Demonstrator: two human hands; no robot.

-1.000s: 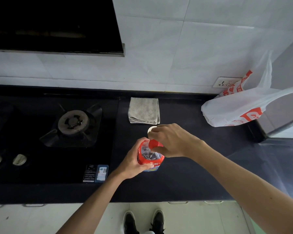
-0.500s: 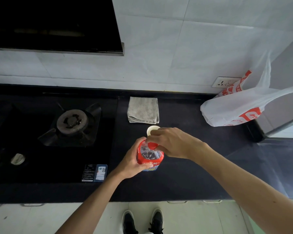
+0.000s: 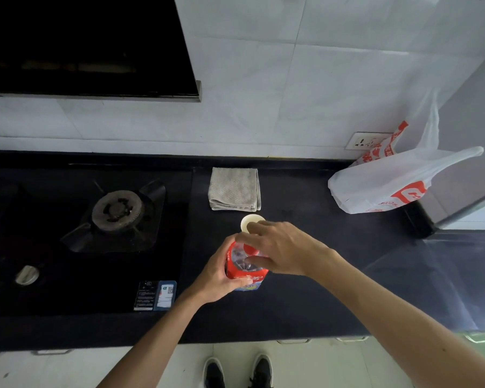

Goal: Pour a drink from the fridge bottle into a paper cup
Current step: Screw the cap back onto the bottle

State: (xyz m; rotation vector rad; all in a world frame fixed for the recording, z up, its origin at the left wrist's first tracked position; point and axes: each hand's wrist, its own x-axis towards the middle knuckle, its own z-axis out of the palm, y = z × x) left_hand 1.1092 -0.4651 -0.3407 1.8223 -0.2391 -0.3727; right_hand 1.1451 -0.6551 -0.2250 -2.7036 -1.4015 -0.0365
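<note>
A clear plastic bottle (image 3: 242, 268) with a red label stands upright on the black counter (image 3: 305, 298). My left hand (image 3: 221, 275) grips its body from the left. My right hand (image 3: 280, 247) is over the top, fingers and thumb curled round the red cap (image 3: 249, 249). Just behind the bottle stands a white paper cup (image 3: 249, 221), its open mouth partly hidden by my right fingers. Whether the cap is loose cannot be told.
A folded grey cloth (image 3: 234, 189) lies behind the cup. To the left are a gas hob (image 3: 115, 211) and its knobs (image 3: 25, 274). At the back right sits a white and red plastic bag (image 3: 387, 180), with a wall socket (image 3: 364, 141) behind it.
My right hand has turned on the cap and its fingers have shifted. More of the cup's mouth shows now. The bottle and my left hand stay in place.
</note>
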